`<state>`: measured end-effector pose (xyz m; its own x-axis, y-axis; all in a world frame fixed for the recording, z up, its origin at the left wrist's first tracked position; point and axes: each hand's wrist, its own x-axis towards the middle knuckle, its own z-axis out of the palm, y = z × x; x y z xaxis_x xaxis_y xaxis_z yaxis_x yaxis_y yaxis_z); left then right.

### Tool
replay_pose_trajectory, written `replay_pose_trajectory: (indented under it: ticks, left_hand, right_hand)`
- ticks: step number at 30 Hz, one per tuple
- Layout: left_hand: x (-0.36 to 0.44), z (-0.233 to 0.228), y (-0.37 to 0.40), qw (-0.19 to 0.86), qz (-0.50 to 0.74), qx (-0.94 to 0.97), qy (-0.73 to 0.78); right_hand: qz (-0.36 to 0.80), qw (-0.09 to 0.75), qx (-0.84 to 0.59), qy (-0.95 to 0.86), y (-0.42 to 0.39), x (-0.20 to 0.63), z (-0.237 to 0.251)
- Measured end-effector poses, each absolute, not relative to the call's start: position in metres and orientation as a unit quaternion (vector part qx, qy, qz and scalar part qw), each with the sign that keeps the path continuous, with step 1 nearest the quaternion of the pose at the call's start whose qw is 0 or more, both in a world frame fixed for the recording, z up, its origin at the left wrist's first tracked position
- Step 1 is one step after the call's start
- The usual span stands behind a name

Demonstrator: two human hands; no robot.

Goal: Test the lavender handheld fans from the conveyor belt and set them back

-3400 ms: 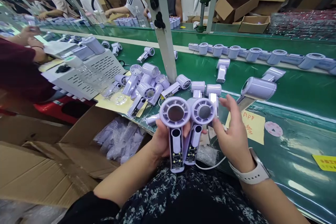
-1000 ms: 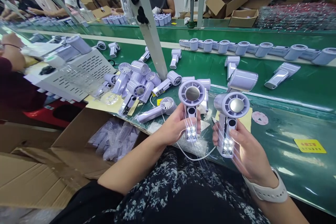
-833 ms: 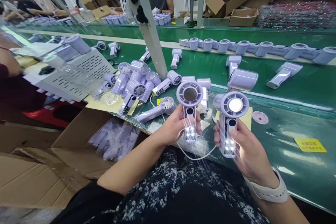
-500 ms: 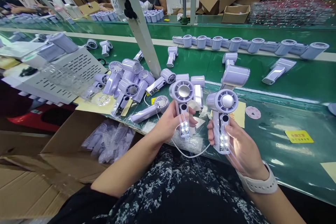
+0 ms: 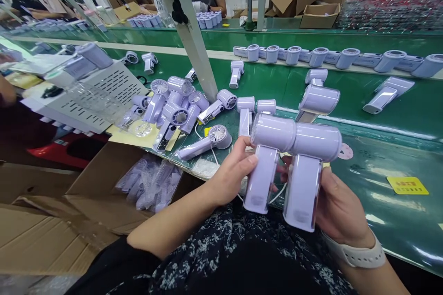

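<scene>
Two lilac handheld fans stand side by side in front of me, their round heads touching and their plain sides turned to the camera. My left hand [image 5: 235,170] is closed around the left handheld fan [image 5: 263,170], thumb along its handle. The right handheld fan [image 5: 306,179] is gripped by my right hand [image 5: 341,205], whose wrist wears a pale watch strap. Part of a white cable [image 5: 278,196] shows behind the handles. Left of my left hand lies a single fan [image 5: 207,143] on the bench edge, near a pile of fans [image 5: 178,101].
A row of fans [image 5: 318,56] lines the green conveyor [image 5: 277,76]. A slanted metal post [image 5: 195,46] rises beyond the pile. At left are a perforated metal box [image 5: 117,97] and an open carton [image 5: 93,179] holding bagged fans. A yellow card [image 5: 407,185] lies at right. People work across the line.
Both held fans have turned from their grille and lit-handle sides to their plain sides. They have come together until their heads touch. The view has shifted slightly left.
</scene>
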<state>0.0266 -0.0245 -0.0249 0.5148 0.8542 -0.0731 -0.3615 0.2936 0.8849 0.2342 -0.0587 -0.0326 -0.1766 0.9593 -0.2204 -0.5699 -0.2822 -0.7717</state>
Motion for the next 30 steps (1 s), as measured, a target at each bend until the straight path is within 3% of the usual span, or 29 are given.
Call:
replay_pose_trajectory:
  ticks: [6, 9, 18, 23, 30]
  left_hand:
    - [0.022, 0.005, -0.037, 0.75, 0.403, 0.455, 0.262]
    - [0.026, -0.003, -0.03, 0.755, 0.398, 0.458, 0.251]
    - [0.025, -0.019, -0.026, 0.802, 0.398, 0.372, 0.244]
    - [0.021, -0.008, -0.025, 0.805, 0.387, 0.387, 0.23]
    - [0.022, -0.013, -0.02, 0.779, 0.365, 0.428, 0.278]
  right_hand:
    - [0.687, 0.554, -0.357, -0.306, -0.067, 0.236, -0.012]
    - [0.687, 0.576, -0.35, -0.273, -0.062, 0.23, -0.008]
    - [0.746, 0.528, -0.33, -0.236, -0.058, 0.22, 0.002]
    - [0.712, 0.579, -0.32, -0.237, -0.058, 0.226, 0.001]
    - [0.633, 0.608, -0.419, -0.233, -0.057, 0.233, -0.018]
